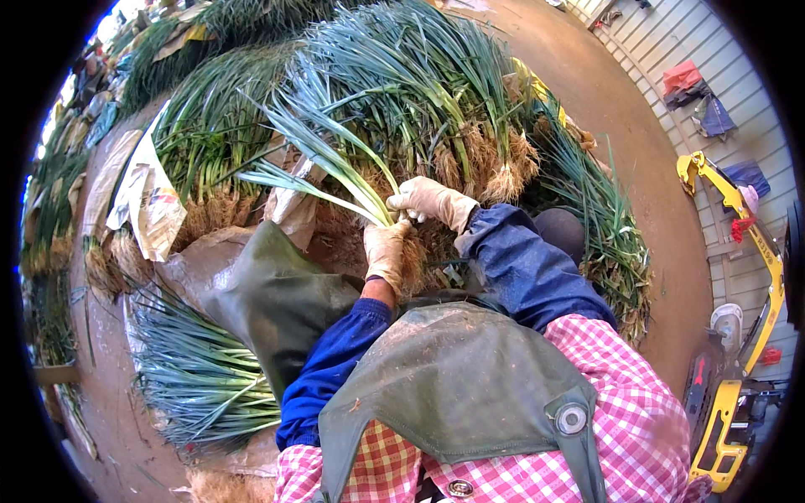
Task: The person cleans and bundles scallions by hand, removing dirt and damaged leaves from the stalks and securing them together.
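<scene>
From my remote head-camera feed, I look down on a seated person working with two cream-gloved hands in front of the body. The left hand (385, 251) is wrapped around a small bunch of green onions (359, 189), gripping it low, with stringy tan roots (412, 267) showing just beside the glove. The right hand (432, 204), a little higher, has its fingers closed on the pale lower stalks, right next to the left. The bunch is held above the lap, its blue-green leaves fanning up and to the left.

Beyond the hands I see a large heap of green onions (394, 75), its roots toward the person. A second pile (197, 373) lies at lower left on the brown floor, and a white sack (151, 205) leans among others. The person wears an olive apron (470, 377) over a pink checked shirt (625, 377) with blue oversleeves (532, 264). At far right stands a yellow excavator arm (765, 260).
</scene>
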`<state>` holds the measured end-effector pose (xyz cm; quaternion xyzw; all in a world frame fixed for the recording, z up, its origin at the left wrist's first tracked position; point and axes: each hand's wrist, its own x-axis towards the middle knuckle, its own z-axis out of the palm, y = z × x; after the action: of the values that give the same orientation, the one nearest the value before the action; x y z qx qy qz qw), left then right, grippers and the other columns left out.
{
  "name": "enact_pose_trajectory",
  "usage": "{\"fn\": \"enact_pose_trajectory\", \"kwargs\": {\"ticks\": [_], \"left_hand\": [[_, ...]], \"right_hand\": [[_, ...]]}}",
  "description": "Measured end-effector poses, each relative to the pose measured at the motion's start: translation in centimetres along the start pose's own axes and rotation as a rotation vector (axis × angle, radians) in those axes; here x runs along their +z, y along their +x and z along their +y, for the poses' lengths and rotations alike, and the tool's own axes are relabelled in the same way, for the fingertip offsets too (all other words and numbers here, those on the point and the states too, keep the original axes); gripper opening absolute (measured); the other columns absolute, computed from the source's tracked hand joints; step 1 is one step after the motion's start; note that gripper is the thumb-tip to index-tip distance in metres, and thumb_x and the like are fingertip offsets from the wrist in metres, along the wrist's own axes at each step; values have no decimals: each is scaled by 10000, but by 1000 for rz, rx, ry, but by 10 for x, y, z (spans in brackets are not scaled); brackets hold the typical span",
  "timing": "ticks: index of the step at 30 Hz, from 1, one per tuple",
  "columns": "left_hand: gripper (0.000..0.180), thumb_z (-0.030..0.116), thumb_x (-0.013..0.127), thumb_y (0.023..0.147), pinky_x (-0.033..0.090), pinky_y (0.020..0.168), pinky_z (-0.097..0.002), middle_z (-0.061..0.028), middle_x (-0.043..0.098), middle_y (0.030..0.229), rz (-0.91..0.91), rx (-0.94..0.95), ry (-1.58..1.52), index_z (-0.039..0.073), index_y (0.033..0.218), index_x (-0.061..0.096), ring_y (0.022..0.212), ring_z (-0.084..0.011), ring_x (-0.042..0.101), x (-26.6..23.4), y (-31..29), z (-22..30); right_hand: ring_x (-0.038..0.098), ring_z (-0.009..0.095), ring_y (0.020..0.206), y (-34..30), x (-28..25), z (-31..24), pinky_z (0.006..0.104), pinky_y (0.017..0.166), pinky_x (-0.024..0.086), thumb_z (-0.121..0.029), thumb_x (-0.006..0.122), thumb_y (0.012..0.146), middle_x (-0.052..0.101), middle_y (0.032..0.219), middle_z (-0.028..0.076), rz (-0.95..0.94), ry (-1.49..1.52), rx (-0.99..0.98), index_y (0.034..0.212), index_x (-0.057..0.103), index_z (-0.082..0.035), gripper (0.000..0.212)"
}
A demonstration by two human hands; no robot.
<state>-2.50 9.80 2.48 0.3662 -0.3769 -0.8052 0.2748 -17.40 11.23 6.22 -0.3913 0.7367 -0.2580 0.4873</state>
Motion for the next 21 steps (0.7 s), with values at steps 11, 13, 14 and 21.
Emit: {"fn": "enact_pose_trajectory", "kwargs": {"ticks": [11,13,14,21], "left_hand": [[80,-20,573,831,551,535,-344,-107,634,722,-22,-176,-161,-18,910,587,627,-232,654,-1,3,1],[169,-39,633,764,511,490,-303,-85,630,789,-109,-96,-385,-23,930,608,568,-194,616,-3,6,1],[172,-41,632,762,507,501,-298,-81,632,800,-86,-89,-398,-24,931,608,583,-186,613,-5,5,1],[181,-35,613,795,506,541,-289,-81,636,753,-49,-123,-121,-52,973,587,592,-168,614,3,1,8]], "right_hand": [[500,73,498,-9,3,-3,231,452,403,-229,577,924,553,639,-2,9,12,-358,856,612,-49,195],[466,55,462,-26,5,-18,209,429,371,-219,566,932,525,611,-15,-238,351,-270,873,610,-41,193],[447,50,446,-42,4,-26,202,428,369,-205,576,926,581,651,7,-337,416,-281,860,610,-26,194],[586,143,584,-51,-25,8,291,541,476,-300,594,882,631,690,34,10,-441,27,845,630,-90,216]]}}
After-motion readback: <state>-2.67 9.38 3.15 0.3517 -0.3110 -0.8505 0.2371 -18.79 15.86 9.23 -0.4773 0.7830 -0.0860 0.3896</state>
